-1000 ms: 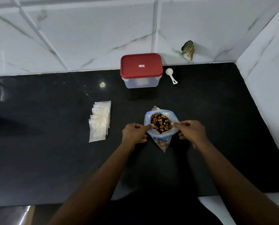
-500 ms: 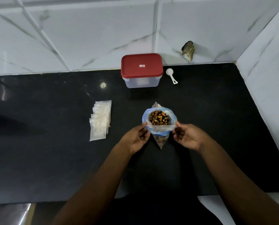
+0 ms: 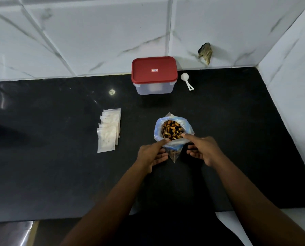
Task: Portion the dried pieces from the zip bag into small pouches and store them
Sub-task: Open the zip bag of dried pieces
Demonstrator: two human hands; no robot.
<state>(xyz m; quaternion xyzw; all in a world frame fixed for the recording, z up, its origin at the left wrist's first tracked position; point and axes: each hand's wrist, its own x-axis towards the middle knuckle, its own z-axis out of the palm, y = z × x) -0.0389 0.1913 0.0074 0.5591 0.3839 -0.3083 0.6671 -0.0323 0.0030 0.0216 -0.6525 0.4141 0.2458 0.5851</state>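
This is a home kitchen, seen at a corner of the counter. The black polished stone countertop (image 3: pixel 59 174) runs back to white marble-look wall tiles (image 3: pixel 95 32), which turn the corner at about 2 o'clock. At 12 o'clock, against the tiles, stands a clear plastic food container with a red lid (image 3: pixel 154 70), and just beside it at 1 o'clock lies a small white measuring scoop (image 3: pixel 186 80). The stone shines with a ceiling light's reflection (image 3: pixel 112 91) at 11 o'clock.
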